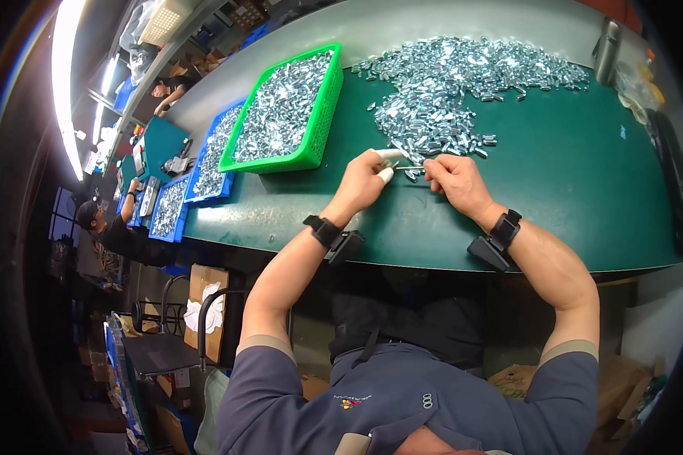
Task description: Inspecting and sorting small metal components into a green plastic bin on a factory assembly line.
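My left hand [362, 180] is over the green table, with white covers on its thumb and forefinger. Those two fingertips pinch a small shiny metal part, mostly hidden by them. My right hand [460, 182] is closed on a thin metal rod [411, 167], whose far end points left and meets the part at my left fingertips. Just beyond both hands spreads a loose pile of small silvery metal parts [425, 114]. A few stray pieces lie close to my fingers.
A green plastic basket [320, 125] full of similar parts stands left of the pile, beside blue trays [212, 155] of parts. A steel flask [606, 51] stands at the back right. Two other people are at the far left. A chair [159, 353] stands below the table's left side.
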Motion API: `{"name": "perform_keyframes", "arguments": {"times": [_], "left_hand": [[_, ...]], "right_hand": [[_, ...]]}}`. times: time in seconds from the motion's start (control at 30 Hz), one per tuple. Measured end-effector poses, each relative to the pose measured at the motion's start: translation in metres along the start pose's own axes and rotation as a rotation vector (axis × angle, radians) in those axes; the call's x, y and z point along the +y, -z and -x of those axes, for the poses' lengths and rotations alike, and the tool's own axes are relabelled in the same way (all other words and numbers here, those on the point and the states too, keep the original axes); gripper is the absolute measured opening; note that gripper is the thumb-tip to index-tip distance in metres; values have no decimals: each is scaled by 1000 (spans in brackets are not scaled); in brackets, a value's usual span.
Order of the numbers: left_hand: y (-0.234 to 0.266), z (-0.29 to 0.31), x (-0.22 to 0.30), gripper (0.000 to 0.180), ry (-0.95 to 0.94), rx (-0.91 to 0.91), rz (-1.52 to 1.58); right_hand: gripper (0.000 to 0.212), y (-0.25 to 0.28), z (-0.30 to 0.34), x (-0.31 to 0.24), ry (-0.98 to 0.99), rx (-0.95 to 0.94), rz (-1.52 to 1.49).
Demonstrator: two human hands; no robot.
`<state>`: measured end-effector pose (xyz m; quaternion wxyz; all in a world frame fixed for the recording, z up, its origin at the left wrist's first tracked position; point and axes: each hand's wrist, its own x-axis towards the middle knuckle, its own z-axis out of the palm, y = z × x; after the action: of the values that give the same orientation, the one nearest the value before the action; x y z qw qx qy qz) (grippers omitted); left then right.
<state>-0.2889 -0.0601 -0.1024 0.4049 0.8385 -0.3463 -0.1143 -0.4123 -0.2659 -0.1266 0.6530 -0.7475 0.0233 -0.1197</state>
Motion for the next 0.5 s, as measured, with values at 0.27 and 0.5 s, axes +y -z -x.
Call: {"name": "perform_keyframes", "arguments": {"times": [0.27,0.5], "left_hand": [[-9,17,-4,30,351,51,819],[-14,23,-6,31,353,124,933]], "right_hand": [[35,0,3,-1,18,-20,73],[35,-4,-3,1,15,-8,17]]}}
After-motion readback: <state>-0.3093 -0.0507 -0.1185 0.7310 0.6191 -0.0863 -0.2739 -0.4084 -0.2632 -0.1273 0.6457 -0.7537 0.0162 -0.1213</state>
